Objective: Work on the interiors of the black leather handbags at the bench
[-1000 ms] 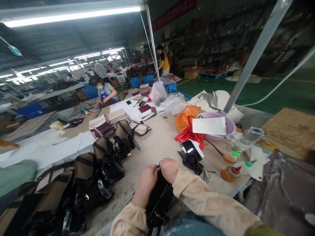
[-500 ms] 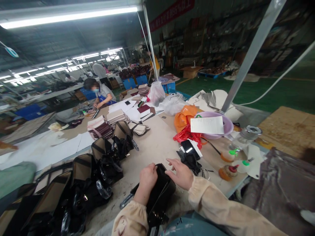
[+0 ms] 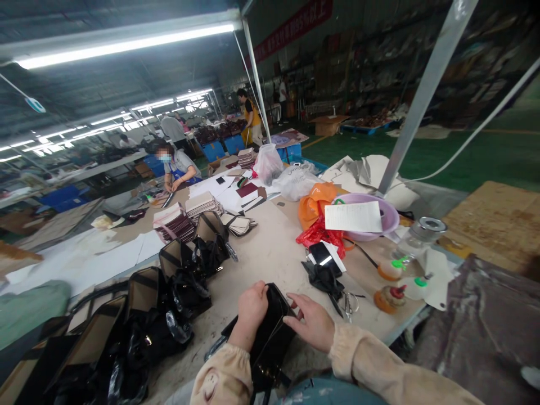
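Note:
A black bag [image 3: 270, 343] with metal fittings at its near end lies on the table in front of me. My left hand [image 3: 252, 309] is closed on its upper left edge, thumb toward the opening. At the upper right corner, my right hand [image 3: 314, 322] holds the bag's edge between thumb and bent fingers. A thin light line runs along the bag below that thumb. The bag's left side is partly hidden by my left wrist.
Several black bags [image 3: 154, 320] with tan panels stand in a row at left. Behind them are stacked panels [image 3: 202, 205]. At right are scissors [image 3: 349, 306], a phone [image 3: 324, 259], a purple basin [image 3: 390, 216] and small bottles [image 3: 390, 298]. A co-worker [image 3: 181, 169] sits across the table.
My right hand has shifted slightly down and its fingers have bent in at the bag's edge. My left hand stays on the bag. A person in yellow in the background has come into fuller view.

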{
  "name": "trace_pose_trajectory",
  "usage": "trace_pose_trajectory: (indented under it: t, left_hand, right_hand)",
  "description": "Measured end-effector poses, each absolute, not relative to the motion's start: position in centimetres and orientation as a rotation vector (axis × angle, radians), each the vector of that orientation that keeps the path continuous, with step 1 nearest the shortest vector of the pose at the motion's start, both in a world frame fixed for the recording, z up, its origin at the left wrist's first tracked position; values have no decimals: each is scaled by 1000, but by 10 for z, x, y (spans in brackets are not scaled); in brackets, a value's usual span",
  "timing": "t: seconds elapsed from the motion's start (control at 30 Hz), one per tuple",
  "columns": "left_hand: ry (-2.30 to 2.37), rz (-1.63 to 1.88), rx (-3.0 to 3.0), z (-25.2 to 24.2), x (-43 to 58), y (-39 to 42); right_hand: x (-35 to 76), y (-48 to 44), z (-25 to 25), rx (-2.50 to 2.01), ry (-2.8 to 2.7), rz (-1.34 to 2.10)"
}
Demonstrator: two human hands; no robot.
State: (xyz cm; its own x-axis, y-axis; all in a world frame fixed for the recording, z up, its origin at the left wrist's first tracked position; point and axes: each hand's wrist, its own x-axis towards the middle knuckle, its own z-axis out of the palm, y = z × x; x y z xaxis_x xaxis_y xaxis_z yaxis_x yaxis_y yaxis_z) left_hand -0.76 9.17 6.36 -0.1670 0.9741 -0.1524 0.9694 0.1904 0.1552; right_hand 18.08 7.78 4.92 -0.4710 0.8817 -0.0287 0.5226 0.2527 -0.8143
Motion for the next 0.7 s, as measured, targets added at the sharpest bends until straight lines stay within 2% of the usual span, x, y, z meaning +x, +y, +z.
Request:
trace_pose_trajectory:
  t: [0.23, 0.43, 0.7]
  left_hand:
    - [2159, 98, 1849, 68, -8, 94]
    - [1955, 108, 1843, 88, -52, 67]
    - [2188, 60, 1769, 81, -80, 19]
  right_hand:
    - [171, 69, 52, -1394, -2201, 1195]
    - [167, 73, 52, -1411, -2235, 1288]
    - [165, 75, 52, -1404, -2204, 1323]
